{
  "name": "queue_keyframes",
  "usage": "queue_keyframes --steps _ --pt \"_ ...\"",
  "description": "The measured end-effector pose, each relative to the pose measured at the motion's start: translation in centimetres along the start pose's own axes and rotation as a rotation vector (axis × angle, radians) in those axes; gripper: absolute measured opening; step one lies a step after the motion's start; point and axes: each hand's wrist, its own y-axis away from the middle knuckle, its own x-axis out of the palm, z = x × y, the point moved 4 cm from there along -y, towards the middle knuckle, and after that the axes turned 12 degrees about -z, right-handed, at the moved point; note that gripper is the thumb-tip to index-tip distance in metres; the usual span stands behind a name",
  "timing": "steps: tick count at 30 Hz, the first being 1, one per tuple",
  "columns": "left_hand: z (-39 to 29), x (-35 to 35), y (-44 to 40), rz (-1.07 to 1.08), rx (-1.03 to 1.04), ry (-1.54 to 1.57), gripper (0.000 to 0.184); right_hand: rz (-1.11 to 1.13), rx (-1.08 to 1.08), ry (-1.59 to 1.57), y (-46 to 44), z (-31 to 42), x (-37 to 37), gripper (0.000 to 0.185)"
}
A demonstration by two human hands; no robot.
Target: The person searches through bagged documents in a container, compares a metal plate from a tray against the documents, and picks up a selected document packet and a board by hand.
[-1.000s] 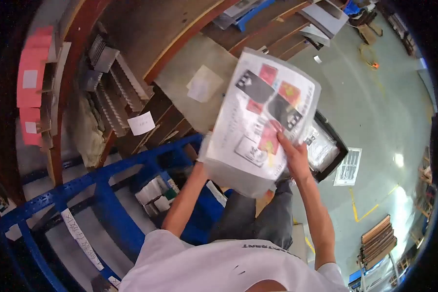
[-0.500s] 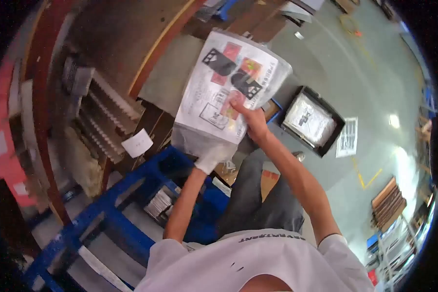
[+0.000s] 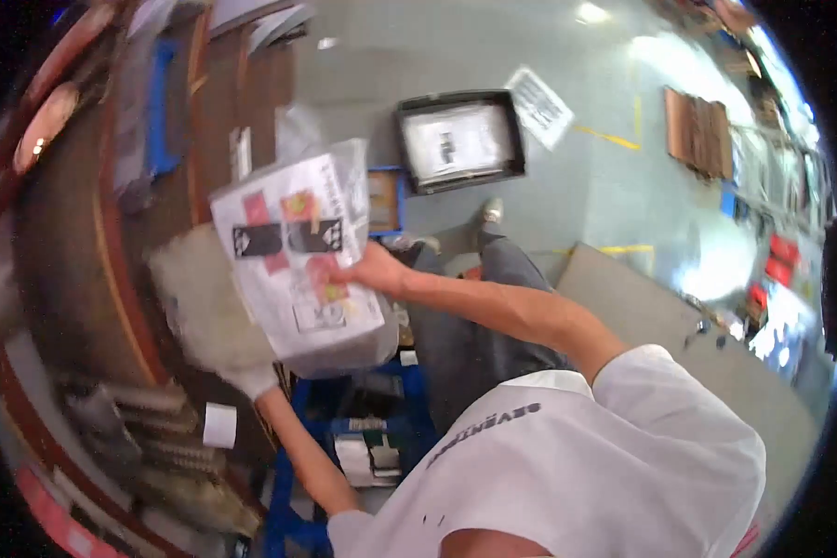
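Observation:
A clear plastic bag with a printed sheet (image 3: 279, 321), marked with black and red-pink pictures, tilts in front of me. My right hand (image 3: 378, 270) grips its right edge, thumb on the printed face and the other fingers behind it. My left hand (image 3: 249, 379), in a white glove, is low at the bag's left side. It is next to a blurred beige-grey piece (image 3: 205, 298) whose kind I cannot make out. The fingers of that hand are smeared and partly hidden, so its grip does not show.
A black tray (image 3: 409, 167) holding plastic-wrapped packs stands on the floor ahead, with a printed sheet (image 3: 539, 107) beside it. Under the bag is a blue frame (image 3: 312, 400) with small items. Brown shelving (image 3: 112, 223) runs along the left; brown stacked boards (image 3: 697, 135) are at right.
My view has turned, and the bag now appears further left and lower. My gloved left hand has left the bag's bottom edge and moved to its left; my right hand keeps its grip.

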Motion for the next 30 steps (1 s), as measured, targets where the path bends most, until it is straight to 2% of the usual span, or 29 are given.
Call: queue_keyframes --steps 1,2,3,4,5,6,8,10,12,13,14,16,17,20,21,22,24,25,28,30 --pt "-1.8 5.9 3.2 -0.042 0.179 -0.099 0.062 0.008 0.001 0.061 0.5 0.7 -3.5 0.063" --pt "-1.0 -2.9 -1.5 -0.018 0.127 -0.048 0.062 -0.048 0.002 0.114 0.9 -1.7 4.7 0.063" --pt "-0.1 -8.6 -3.7 -0.026 0.110 0.013 0.062 -0.034 -0.002 0.187 1.5 -2.5 8.9 0.065" --pt "-0.3 -9.8 -4.7 -0.024 0.114 0.040 0.063 -0.010 -0.006 0.219 1.5 -1.8 9.4 0.067" --pt "-0.4 -9.1 -4.8 0.012 -0.101 0.431 0.064 0.009 -0.044 0.223 0.9 -3.0 9.1 0.067" --pt "-0.2 -8.3 -4.4 0.034 -0.098 0.427 0.064 -0.005 -0.056 0.210 1.1 -2.7 8.6 0.067" --pt "-0.7 -6.0 -3.1 -0.021 0.091 -0.019 0.067 -0.051 -0.019 0.208 2.1 -1.2 6.8 0.076" --pt "-0.5 -4.4 -1.8 0.050 0.082 -0.006 0.070 -0.087 -0.020 0.181 3.6 -0.1 5.0 0.075" --pt "-0.8 -4.1 -2.5 0.063 0.255 -0.285 0.072 -0.146 0.007 0.272 4.3 -0.3 4.9 0.074" --pt "-0.7 -3.5 -2.9 0.021 0.137 -0.066 0.071 -0.163 0.041 0.207 4.2 -1.5 4.5 0.072" --pt "-1.6 -2.8 -3.1 0.041 0.146 -0.058 0.071 -0.179 0.071 0.141 4.0 -2.9 4.4 0.071" --pt "-2.0 -2.4 -4.5 0.138 0.636 -0.811 0.067 -0.274 -0.053 0.193 3.5 -4.5 5.2 0.061" --pt "-2.0 -3.2 -5.8 0.132 0.649 -0.820 0.067 -0.266 -0.016 0.127 3.5 -4.5 5.3 0.057" --pt "1.0 -7.3 -10.6 0.123 -0.065 0.008 0.067 -0.278 0.020 0.014 3.4 -4.7 5.2 0.049" --pt "1.4 -7.4 -11.8 0.137 -0.392 0.567 0.074 -0.314 0.027 -0.006 3.6 -4.6 5.7 0.050" --pt "1.2 -7.6 -13.2 0.146 -0.376 0.562 0.074 -0.364 0.031 -0.030 3.8 -4.4 6.0 0.052" --pt "1.8 -6.2 -15.1 0.443 -0.470 0.626 0.080 -0.398 -0.029 0.022 4.1 -3.9 5.8 0.053" --pt "1.7 -6.8 -16.7 0.451 -0.466 0.617 0.080 -0.419 -0.062 0.068 4.3 -3.9 6.1 0.055" --pt "2.6 -6.2 -23.9 0.489 -0.499 0.312 0.086 -0.472 -0.064 0.071 5.1 -3.1 6.9 0.057" --pt "1.1 -5.3 -25.7 0.608 -0.519 0.235 0.091 -0.554 -0.113 0.077 5.8 -3.1 8.1 0.060"
